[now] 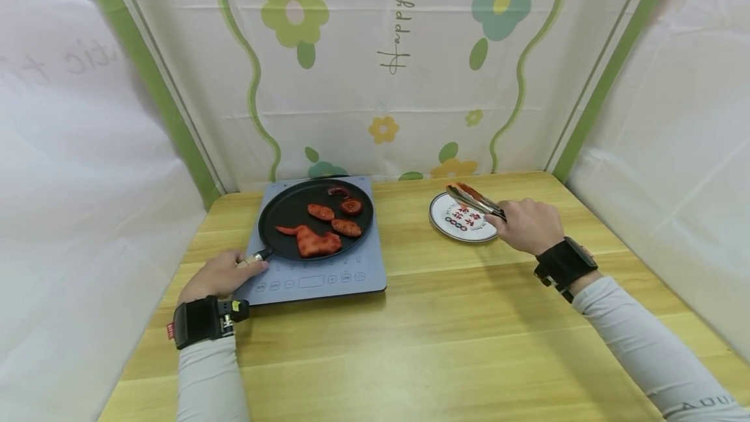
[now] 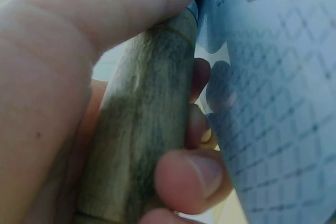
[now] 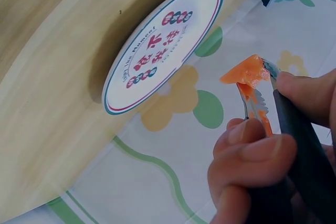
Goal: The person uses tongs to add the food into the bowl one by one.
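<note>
My left hand (image 1: 219, 275) grips the frying pan's wooden handle (image 2: 142, 114), fingers wrapped round it in the left wrist view. The black frying pan (image 1: 287, 207) sits on a grey-blue induction cooker (image 1: 375, 259). In the pan lie a reddish chicken wing (image 1: 316, 243), two oval browned pieces (image 1: 346, 227), a round piece (image 1: 351, 206) and a dark curved piece (image 1: 338, 191). Over the white plate (image 1: 454, 230) at the right, my right hand (image 1: 532, 225) holds tongs (image 1: 491, 206). An orange-red food piece (image 3: 247, 72) is pinched between the tongs' tips, apart from the plate.
The wooden table (image 1: 433, 337) carries the cooker and plate. Patterned white cloth (image 1: 351, 83) hangs along its back edge, with white cloth walls (image 1: 674, 116) on either side. Touch controls (image 1: 311, 281) line the cooker's front.
</note>
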The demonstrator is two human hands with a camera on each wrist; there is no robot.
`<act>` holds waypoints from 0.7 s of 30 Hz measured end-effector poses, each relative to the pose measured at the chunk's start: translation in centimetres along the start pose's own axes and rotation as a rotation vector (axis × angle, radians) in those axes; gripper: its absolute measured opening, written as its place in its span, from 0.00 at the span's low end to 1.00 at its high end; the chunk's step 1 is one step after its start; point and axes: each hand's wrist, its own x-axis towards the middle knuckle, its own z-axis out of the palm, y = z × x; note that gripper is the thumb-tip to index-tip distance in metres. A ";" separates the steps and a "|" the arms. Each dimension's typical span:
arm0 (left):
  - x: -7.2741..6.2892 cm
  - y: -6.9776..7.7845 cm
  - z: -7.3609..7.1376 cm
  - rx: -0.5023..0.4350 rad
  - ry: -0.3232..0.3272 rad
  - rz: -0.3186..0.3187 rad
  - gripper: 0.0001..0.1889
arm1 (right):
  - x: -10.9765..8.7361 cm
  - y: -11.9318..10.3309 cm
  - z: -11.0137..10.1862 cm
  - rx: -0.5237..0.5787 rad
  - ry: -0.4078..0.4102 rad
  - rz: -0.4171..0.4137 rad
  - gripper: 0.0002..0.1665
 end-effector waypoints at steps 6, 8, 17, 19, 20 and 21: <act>0.0 0.2 0.0 -0.001 -0.011 -0.016 0.27 | 0.4 -0.5 -0.3 0.002 0.020 -0.019 0.22; 0.0 0.1 0.0 0.002 -0.013 -0.017 0.27 | 0.5 -0.6 -0.4 -0.002 0.024 -0.024 0.22; 0.2 0.0 -0.1 0.014 -0.007 -0.008 0.27 | 0.8 -0.8 -0.7 -0.007 0.027 -0.032 0.23; 0.2 -0.1 -0.1 0.018 -0.008 -0.005 0.27 | 0.8 -0.9 -0.9 -0.010 0.025 -0.034 0.23; 0.2 -0.1 0.0 0.019 -0.008 -0.001 0.27 | 0.8 -1.0 -1.0 -0.010 0.023 -0.032 0.23; 0.2 -0.1 0.0 0.021 -0.008 0.003 0.27 | 0.8 -1.0 -1.1 -0.012 0.019 -0.030 0.23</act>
